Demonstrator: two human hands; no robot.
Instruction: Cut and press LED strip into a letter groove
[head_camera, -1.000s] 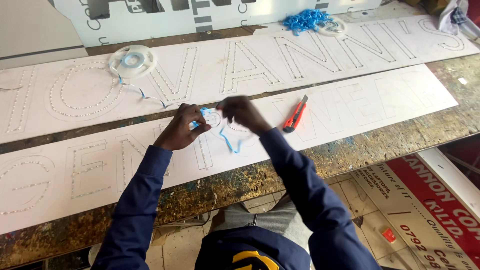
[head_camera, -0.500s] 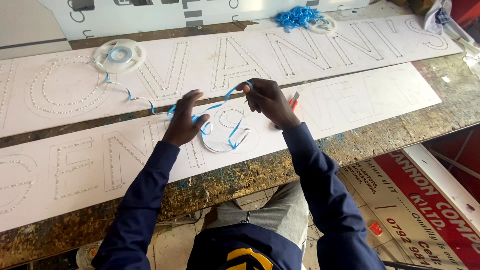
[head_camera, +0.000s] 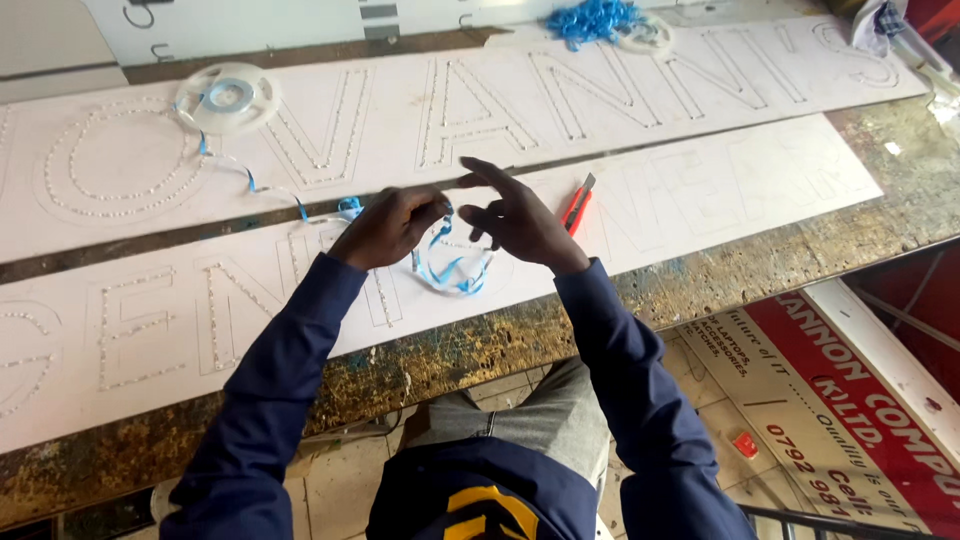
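Over the near white panel (head_camera: 700, 190), toward the worn table's front edge, a thin blue-and-clear strip (head_camera: 445, 270) is pinched in the curled left hand (head_camera: 385, 225); the right hand (head_camera: 520, 220) is held beside it, fingers spread, grasp unclear.

This is a sign-making workshop. A long, paint-stained wooden workbench (head_camera: 720, 270) carries two white sign panels (head_camera: 700, 180) cut with rows of large dotted letter outlines. A clear reel (head_camera: 226, 97) of blue-and-white strip lies on the upper panel, a red utility knife (head_camera: 576, 204) on the lower. A printed red banner (head_camera: 850, 400) lies on what seems a tiled floor.
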